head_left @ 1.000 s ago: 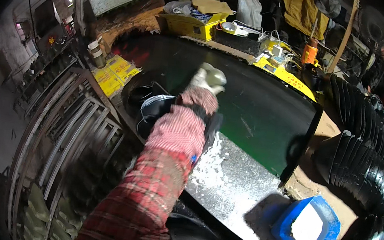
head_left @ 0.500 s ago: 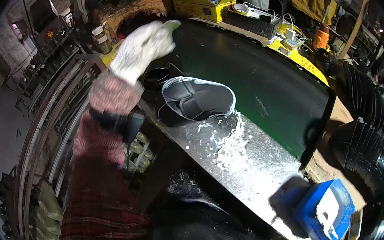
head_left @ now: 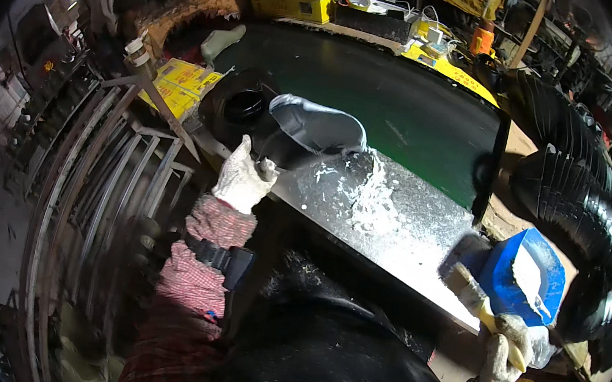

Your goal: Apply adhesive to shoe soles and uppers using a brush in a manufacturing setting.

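Observation:
My left hand (head_left: pixel 245 176), in a white glove, is at the near edge of the metal plate, its fingers apart and empty. Just beyond it lies a dark boot upper (head_left: pixel 317 127) with white paste around its rim. A shiny black rounded piece (head_left: pixel 244 105) sits to its left. My right hand (head_left: pixel 506 357), also gloved, is closed around the handle of a brush (head_left: pixel 468 289), whose pale-coated bristles point toward the plate. Beside the brush stands a blue container (head_left: pixel 499 268) with white paste inside. A pale green shoe last (head_left: pixel 222 43) rests at the far left of the table.
White paste is smeared over the metal plate (head_left: pixel 422 240). Behind it stretches a dark green tabletop (head_left: pixel 406 119). A yellow carton (head_left: pixel 290 6) and a black tray (head_left: pixel 372 23) stand at the back. Stacked black pieces (head_left: pixel 562 192) line the right; metal racks (head_left: pixel 92 188) stand left.
My left hand has let go of the pale green last, left at the table's far side, and has come back toward the boot upper. My right hand has come into view with the brush.

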Available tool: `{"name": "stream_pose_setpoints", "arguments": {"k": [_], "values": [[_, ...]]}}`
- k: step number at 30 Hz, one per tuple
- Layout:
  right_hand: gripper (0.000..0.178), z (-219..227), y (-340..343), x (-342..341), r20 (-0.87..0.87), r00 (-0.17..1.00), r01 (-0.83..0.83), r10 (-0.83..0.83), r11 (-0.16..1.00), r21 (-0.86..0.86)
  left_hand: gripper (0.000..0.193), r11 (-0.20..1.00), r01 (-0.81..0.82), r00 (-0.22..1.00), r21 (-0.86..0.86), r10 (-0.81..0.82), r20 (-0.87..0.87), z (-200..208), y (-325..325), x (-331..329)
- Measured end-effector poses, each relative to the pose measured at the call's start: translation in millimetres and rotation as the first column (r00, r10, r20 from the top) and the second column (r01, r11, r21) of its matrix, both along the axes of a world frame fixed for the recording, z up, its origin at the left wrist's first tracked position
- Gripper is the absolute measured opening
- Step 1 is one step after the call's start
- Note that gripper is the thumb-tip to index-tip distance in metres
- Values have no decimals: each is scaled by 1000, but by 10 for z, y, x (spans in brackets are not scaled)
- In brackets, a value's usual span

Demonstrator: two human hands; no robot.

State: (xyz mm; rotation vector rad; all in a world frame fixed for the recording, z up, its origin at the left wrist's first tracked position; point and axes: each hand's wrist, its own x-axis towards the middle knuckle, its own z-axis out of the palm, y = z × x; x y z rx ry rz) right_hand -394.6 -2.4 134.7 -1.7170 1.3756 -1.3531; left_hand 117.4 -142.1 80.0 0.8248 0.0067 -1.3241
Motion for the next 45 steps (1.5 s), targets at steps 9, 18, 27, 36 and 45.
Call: {"name": "stream_pose_setpoints", "arguments": {"k": [9,18,27,36,45], "values": [[30,-153,157,-273,-34,994,110,-106,982,154,30,969,-78,968,-233,130,216,366,-785,-334],[27,-193,-38,-232,143,984,70,-110,963,259,48,991,27,997,-130,-35,-62,207,-1548,-70],[30,87,-143,607,96,993,-78,72,995,55,25,929,189,966,-317,-117,231,-345,1045,511],[30,-74,-809,717,277,920,-386,278,764,517,30,787,-613,603,73,406,687,-376,3269,793],[29,22,-776,1174,38,854,-492,518,784,379,35,338,-728,-668,-596,-542,509,330,4543,864]]}}
